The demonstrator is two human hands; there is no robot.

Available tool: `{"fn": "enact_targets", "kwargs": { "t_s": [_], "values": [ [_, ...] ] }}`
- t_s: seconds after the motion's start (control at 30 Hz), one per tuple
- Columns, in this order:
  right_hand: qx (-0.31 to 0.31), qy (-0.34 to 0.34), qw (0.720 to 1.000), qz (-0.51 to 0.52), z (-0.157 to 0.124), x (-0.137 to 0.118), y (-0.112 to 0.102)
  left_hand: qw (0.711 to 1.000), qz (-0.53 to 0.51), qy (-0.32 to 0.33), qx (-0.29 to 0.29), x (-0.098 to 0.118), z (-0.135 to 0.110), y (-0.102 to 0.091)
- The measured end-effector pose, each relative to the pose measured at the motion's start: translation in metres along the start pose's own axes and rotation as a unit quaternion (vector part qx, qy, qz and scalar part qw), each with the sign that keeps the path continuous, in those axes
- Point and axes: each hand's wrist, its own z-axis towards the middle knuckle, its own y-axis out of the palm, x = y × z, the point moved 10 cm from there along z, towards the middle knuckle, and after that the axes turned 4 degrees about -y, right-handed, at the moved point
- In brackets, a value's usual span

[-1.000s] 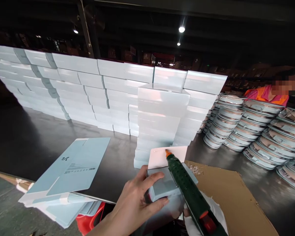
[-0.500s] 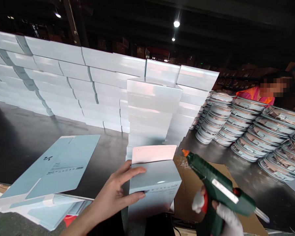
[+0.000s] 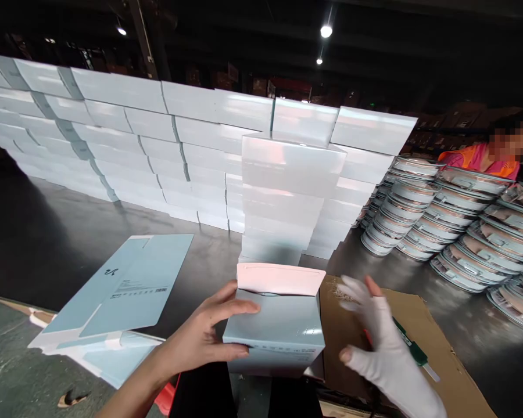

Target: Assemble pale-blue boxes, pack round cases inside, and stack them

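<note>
A light-blue carton stands at the table's near edge, its pinkish-white end flap raised at the far side. My bare left hand grips the carton's left side, index finger on top and thumb on the near face. In a white glove with bare fingertips, my right hand hangs just right of the carton, fingers spread and holding nothing. Beneath and behind it, a green hot glue gun lies on a brown cardboard sheet. The glove hides most of the glue gun.
Flat light-blue carton blanks lie at left on the dark table. Behind stands a wall of stacked pale cartons, with a nearer stack ahead. Stacked round metal-rimmed containers fill the right, where a person in an orange-pink vest stands.
My right hand has let go of the glue gun, which now lies on the cardboard, and has opened near the carton. My left hand still grips the carton. The view has shifted slightly.
</note>
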Motion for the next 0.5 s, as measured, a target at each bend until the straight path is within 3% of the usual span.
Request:
{"fn": "enact_targets", "kwargs": {
  "t_s": [0.07, 0.1, 0.2, 0.27, 0.4, 0.5],
  "values": [
    [-0.108, -0.105, 0.983, 0.105, 0.013, -0.03, 0.044, 1.0, -0.012, 0.022, 0.009, 0.005, 0.0, 0.003],
    [-0.135, -0.14, 0.972, 0.132, 0.015, -0.039, 0.056, 0.998, -0.022, 0.046, 0.028, 0.009, 0.0, 0.003],
    [-0.135, -0.188, 0.965, 0.125, 0.017, -0.047, 0.065, 0.983, -0.063, 0.132, 0.112, 0.015, -0.007, 0.0],
    [-0.143, -0.227, 0.961, 0.07, 0.012, -0.054, 0.068, 0.975, -0.077, 0.163, 0.133, 0.016, -0.012, 0.001],
    [-0.133, -0.363, 0.919, -0.069, 0.002, -0.09, 0.077, 0.984, -0.028, 0.164, 0.057, 0.023, -0.011, 0.011],
    [-0.133, -0.403, 0.897, -0.128, 0.001, -0.1, 0.084, 0.989, 0.006, 0.147, -0.017, 0.031, -0.005, 0.017]
  ]
}}
